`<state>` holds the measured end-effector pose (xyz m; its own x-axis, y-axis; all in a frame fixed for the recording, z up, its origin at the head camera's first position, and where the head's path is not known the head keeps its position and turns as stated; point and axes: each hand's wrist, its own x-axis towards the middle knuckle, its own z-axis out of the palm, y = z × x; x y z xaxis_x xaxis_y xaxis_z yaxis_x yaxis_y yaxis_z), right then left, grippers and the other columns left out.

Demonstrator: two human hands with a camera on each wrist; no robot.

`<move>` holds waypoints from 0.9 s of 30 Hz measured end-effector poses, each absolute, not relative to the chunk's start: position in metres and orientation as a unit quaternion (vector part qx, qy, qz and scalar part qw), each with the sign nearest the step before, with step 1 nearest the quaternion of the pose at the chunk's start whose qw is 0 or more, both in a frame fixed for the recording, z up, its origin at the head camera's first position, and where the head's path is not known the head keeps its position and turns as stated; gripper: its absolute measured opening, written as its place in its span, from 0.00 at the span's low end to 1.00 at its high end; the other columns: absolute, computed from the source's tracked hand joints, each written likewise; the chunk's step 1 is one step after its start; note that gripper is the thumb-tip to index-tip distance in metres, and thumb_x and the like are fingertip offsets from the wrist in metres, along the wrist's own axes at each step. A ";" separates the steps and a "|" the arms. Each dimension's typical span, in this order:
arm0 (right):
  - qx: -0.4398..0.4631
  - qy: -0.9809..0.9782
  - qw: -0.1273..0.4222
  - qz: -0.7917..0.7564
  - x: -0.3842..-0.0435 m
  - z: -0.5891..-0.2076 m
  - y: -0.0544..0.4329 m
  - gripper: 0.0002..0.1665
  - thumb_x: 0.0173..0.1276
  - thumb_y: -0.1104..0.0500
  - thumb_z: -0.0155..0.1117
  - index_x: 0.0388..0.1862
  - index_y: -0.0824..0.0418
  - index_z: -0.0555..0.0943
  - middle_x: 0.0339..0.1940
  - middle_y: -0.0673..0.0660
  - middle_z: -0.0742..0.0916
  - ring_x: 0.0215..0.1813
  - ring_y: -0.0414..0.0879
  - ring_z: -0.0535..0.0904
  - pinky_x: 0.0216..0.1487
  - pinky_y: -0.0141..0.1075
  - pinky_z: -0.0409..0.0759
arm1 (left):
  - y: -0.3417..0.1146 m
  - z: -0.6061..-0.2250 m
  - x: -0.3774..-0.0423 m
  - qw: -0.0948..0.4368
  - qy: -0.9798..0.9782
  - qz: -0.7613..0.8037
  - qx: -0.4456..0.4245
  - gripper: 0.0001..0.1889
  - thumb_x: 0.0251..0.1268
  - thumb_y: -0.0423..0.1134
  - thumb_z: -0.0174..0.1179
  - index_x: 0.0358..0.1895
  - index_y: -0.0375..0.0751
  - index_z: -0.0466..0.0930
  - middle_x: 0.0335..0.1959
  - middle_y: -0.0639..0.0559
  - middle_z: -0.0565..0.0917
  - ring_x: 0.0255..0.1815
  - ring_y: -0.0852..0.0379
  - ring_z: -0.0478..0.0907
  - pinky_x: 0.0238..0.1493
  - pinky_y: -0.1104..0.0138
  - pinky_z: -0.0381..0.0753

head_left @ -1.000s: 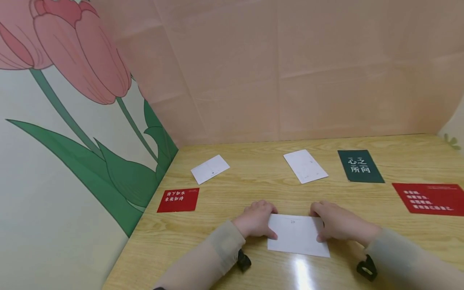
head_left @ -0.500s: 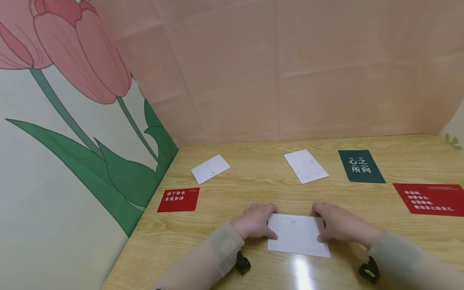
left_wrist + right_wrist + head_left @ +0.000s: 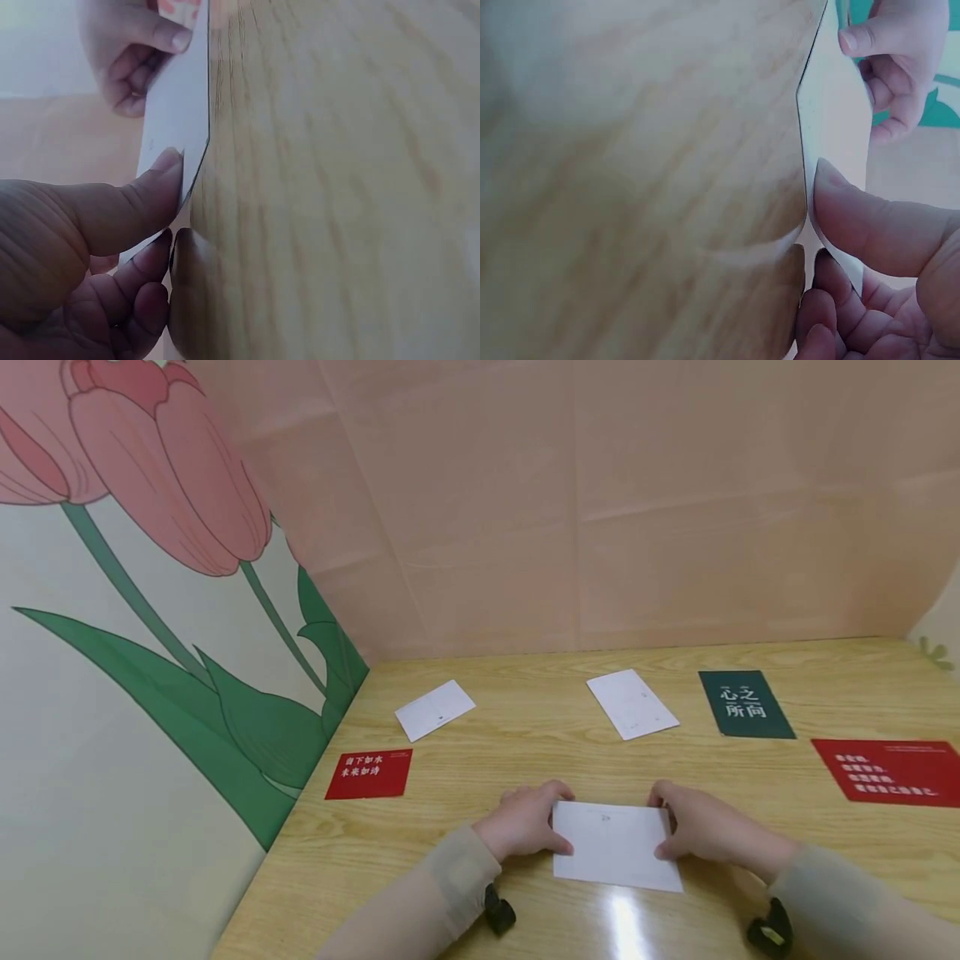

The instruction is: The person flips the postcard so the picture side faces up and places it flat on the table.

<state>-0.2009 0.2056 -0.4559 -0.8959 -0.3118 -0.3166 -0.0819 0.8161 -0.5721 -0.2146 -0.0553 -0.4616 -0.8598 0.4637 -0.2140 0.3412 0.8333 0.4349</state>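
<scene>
A white card with a small dark mark near its far edge lies between my two hands, low over the table. My left hand pinches its left edge, thumb on the upper face and curled fingers beneath. At the opposite edge my right hand has the same grip, its thumb on top and fingers curled below. In both wrist views the card bends slightly near the thumb. The fingertips under it are partly hidden.
On the wooden table lie two more white cards, a dark green card and red cards at left and right. A tulip-painted wall borders the left, a pink cloth the back.
Both wrists have drawn slightly outward, away from the card. The white card stays almost in place, and the other cards have not moved.
</scene>
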 end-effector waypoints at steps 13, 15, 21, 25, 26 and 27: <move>-0.064 0.908 0.195 -0.366 -0.201 -0.457 0.212 0.30 0.51 0.57 0.77 0.49 0.65 0.74 0.33 0.56 0.77 0.36 0.49 0.72 0.37 0.41 0.70 | -0.060 -0.462 -0.214 0.184 0.906 0.365 0.113 0.28 0.51 0.38 0.74 0.56 0.43 0.74 0.29 0.56 0.75 0.28 0.60 0.70 0.30 0.69 0.69; -0.060 0.903 0.197 -0.378 -0.201 -0.457 0.213 0.30 0.52 0.56 0.77 0.49 0.66 0.74 0.33 0.56 0.76 0.36 0.50 0.72 0.36 0.41 0.69 | -0.061 -0.462 -0.214 0.183 0.899 0.385 0.104 0.28 0.51 0.37 0.73 0.57 0.42 0.73 0.29 0.56 0.75 0.28 0.59 0.70 0.29 0.69 0.69; -0.040 0.880 0.209 -0.424 -0.202 -0.458 0.217 0.27 0.55 0.54 0.75 0.45 0.66 0.73 0.33 0.57 0.75 0.37 0.50 0.72 0.34 0.40 0.70 | -0.062 -0.464 -0.215 0.175 0.875 0.440 0.099 0.18 0.52 0.34 0.72 0.44 0.42 0.75 0.26 0.54 0.73 0.25 0.59 0.68 0.25 0.69 0.67; -0.027 0.863 0.209 -0.459 -0.201 -0.455 0.217 0.23 0.58 0.55 0.73 0.42 0.66 0.72 0.31 0.57 0.75 0.35 0.50 0.72 0.32 0.39 0.70 | -0.064 -0.465 -0.216 0.175 0.858 0.474 0.089 0.11 0.54 0.34 0.71 0.35 0.45 0.76 0.25 0.55 0.73 0.26 0.59 0.68 0.26 0.69 0.67; -0.025 0.862 0.207 -0.461 -0.200 -0.455 0.217 0.22 0.59 0.55 0.72 0.42 0.65 0.72 0.31 0.57 0.75 0.34 0.50 0.72 0.32 0.38 0.71 | -0.064 -0.464 -0.216 0.177 0.853 0.483 0.085 0.11 0.54 0.34 0.71 0.35 0.45 0.77 0.26 0.55 0.73 0.26 0.59 0.68 0.27 0.69 0.67; -0.023 0.861 0.206 -0.465 -0.200 -0.454 0.217 0.21 0.60 0.55 0.72 0.42 0.65 0.72 0.30 0.57 0.76 0.34 0.49 0.72 0.32 0.38 0.71 | -0.064 -0.464 -0.217 0.180 0.849 0.491 0.080 0.10 0.54 0.34 0.71 0.34 0.45 0.78 0.26 0.54 0.74 0.26 0.59 0.69 0.27 0.68 0.67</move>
